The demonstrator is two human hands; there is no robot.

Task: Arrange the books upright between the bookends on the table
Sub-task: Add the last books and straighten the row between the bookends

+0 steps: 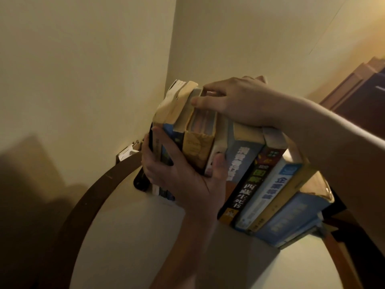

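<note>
1. The books (245, 163) stand in one row on the far part of the round table (129, 226), spines facing near, close to the corner of the wall (83, 69).
2. The books at the right end of the row lean to the right.
3. A black bookend (140, 181) stands upright against the left end of the row.
4. The left hand (179, 176) grasps the left end of the row. Its fingers curl round the black bookend and the outermost books, and its thumb presses on the spines.
5. The right hand (239, 103) lies on top of the row. Its finger and thumb pinch the top edge of one book near the left end.
6. A small white object (126, 154) sits at the far left edge of the table, by the wall.
</note>
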